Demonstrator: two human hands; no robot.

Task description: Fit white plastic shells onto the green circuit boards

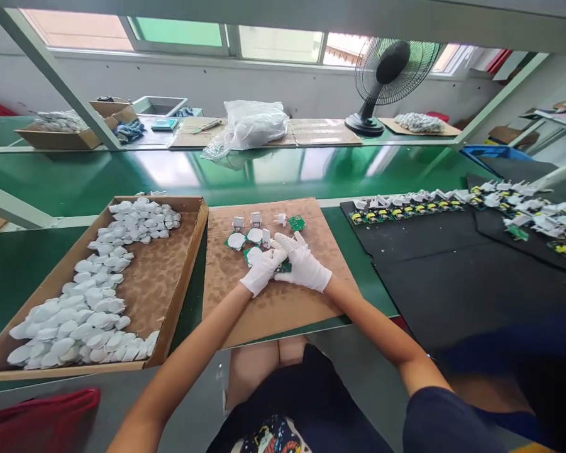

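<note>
Two gloved hands at work over a cardboard sheet on a green workbench, seen from the wearer's head. The left hand and the right hand meet near the middle of the sheet, fingertips close together, over a green circuit board that shows between and beneath them. The fingers of both hands are bent about this board; how firmly either grasps it cannot be told, since the gloves hide most of the contact. Just beyond and to the left lie boards with white discs, one partly covered by the left hand. A small white upright piece stands just beyond the fingers. Farther up the sheet are two white plug parts, a white pronged plug and, beside it, a bare-faced green board. To the left, a shallow cardboard tray holds many white oval pieces, heaped along its far and left sides and across its near end. To the right, black mats carry rows of circuit boards with white plug parts. Across the bench are a clear plastic bag and a black fan. A blurred co-worker occupies the lower right.
</note>
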